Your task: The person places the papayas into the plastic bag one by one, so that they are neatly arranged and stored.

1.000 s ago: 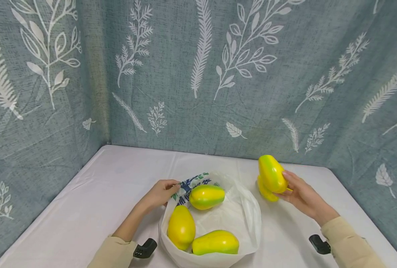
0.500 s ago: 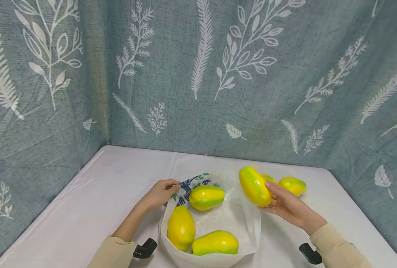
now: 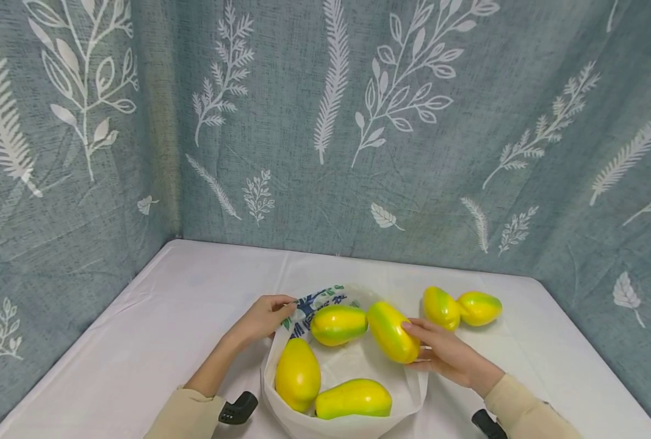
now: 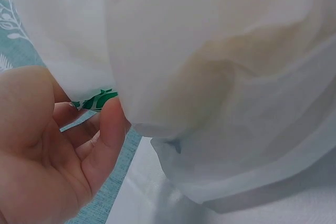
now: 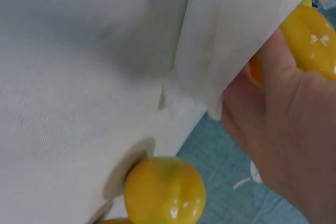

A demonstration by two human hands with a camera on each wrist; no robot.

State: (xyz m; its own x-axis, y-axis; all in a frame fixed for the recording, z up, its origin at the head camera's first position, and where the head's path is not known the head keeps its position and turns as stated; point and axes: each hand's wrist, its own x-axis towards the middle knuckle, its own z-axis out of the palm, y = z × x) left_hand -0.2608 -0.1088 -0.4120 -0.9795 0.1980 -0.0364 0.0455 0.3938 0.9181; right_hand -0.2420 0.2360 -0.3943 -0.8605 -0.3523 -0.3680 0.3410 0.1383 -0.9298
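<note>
A white plastic bag (image 3: 413, 396) with blue and green print stands with its mouth wide, holding a papaya (image 3: 338, 324) at the back, another papaya (image 3: 298, 375) at the left and a third papaya (image 3: 354, 399) at the front. My left hand (image 3: 265, 317) pinches the bag's left rim between thumb and fingers; the left wrist view shows that hand (image 4: 58, 145) beside the green print. Over the bag's right side, my right hand (image 3: 450, 353) grips a yellow-green papaya (image 3: 392, 332). In the right wrist view the bag's wall partly hides the fingers of this hand (image 5: 294, 124).
Two more papayas lie touching on the table to the right, one papaya (image 3: 442, 308) left of the other papaya (image 3: 480, 308). A white cloth covers the table (image 3: 204, 268). Leaf-patterned curtains (image 3: 303, 183) hang behind it and at both sides.
My right hand has carried its papaya leftward and down, from beside the papayas on the right to over the bag. The left hand has stayed on the rim.
</note>
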